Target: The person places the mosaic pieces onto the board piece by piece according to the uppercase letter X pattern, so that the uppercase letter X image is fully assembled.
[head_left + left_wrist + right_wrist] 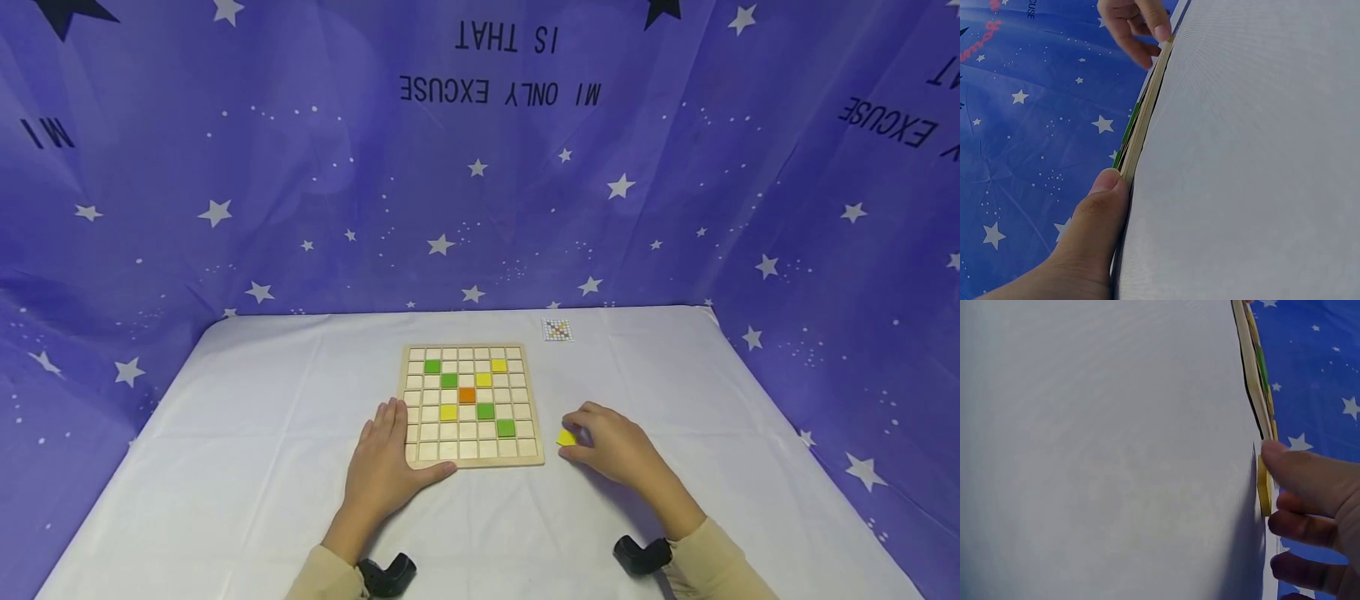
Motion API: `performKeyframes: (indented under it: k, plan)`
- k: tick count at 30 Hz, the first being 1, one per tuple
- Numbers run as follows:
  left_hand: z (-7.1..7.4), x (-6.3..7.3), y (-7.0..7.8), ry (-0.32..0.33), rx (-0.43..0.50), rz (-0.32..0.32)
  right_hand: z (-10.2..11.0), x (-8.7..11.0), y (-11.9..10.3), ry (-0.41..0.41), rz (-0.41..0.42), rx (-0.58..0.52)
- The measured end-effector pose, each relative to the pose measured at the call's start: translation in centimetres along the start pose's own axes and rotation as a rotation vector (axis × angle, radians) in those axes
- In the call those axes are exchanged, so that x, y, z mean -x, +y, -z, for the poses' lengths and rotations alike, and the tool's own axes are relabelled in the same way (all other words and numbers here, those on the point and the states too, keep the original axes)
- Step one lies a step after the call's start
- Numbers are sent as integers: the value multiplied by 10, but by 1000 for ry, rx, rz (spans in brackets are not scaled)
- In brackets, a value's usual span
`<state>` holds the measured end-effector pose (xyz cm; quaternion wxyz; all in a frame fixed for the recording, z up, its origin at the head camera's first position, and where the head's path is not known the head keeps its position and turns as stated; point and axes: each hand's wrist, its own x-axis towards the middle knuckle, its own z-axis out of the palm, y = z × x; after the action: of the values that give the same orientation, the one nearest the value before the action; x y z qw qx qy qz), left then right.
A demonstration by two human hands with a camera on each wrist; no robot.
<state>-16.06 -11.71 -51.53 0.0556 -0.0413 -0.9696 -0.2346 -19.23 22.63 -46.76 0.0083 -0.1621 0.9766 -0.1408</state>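
A square wooden grid board (495,462) lies on the table with colored tiles in some cells. Several green tiles run diagonally from upper left to lower right, crossing three yellow tiles at an orange tile (467,395) in the center. My left hand (382,475) rests along the board's left edge, fingers extended and thumb at the front rim. To the right of the board, my right hand (615,446) pinches a loose yellow tile (566,437) between thumb and fingers. In the right wrist view that yellow tile (1264,487) appears edge-on beside the thumb, close over the cloth.
A small pattern card (558,330) with a printed grid lies beyond the board's far right corner. White cloth (247,450) covers the table. A purple star-printed curtain (480,208) stands behind and along both sides. Black curved wrist mounts (641,556) project inward from both sleeves.
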Motion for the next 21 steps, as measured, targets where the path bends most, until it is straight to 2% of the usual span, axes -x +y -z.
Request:
performKeyframes:
  k: [8,17,21]
  plan:
    - [0,0,-1,12,5,1,-1,3,2,23,1,-29]
    - [0,0,-2,-6,14,8,-2,-5,2,82,62,101]
    - [0,0,-1,-6,17,8,-2,-10,0,79,69,108]
